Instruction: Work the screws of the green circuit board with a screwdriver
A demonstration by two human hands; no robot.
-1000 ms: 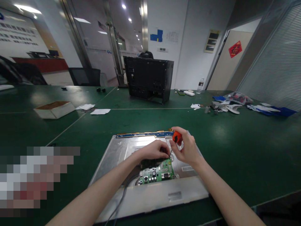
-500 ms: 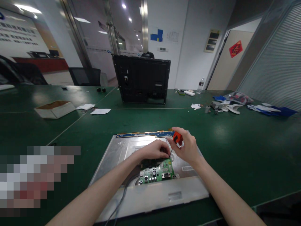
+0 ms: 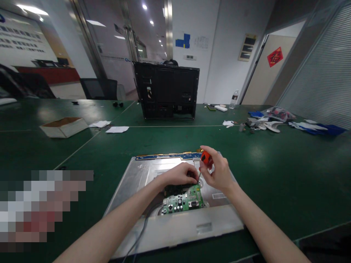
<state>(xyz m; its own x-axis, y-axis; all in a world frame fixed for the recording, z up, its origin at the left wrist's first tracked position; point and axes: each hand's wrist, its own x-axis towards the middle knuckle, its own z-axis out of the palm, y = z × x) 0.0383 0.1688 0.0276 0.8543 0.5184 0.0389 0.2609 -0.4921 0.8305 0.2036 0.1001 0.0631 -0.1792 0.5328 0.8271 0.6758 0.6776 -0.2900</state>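
Observation:
My right hand (image 3: 218, 170) grips a red-and-black screwdriver (image 3: 206, 158) by its handle. The shaft slants down to the upper right corner of a green circuit board (image 3: 182, 200). My left hand (image 3: 184, 173) is curled over the board's upper edge, fingertips pinched close to the screwdriver's tip. Whatever those fingers hold is hidden. Beneath both hands lies a flat silver metal panel (image 3: 225, 219), with a narrow blue circuit strip (image 3: 164, 157) along its far edge. A grey cable (image 3: 144, 228) runs from the board's left side toward me.
A black monitor housing (image 3: 168, 91) stands upright farther back on the green table (image 3: 274, 164). To the left are an open box (image 3: 64, 131) and papers (image 3: 117, 129). Small parts, bags and a water bottle (image 3: 234, 99) sit at the back right.
The screwdriver handle and my right fingers have shifted very slightly. The black monitor housing at the back has turned a little. My left hand stays in place.

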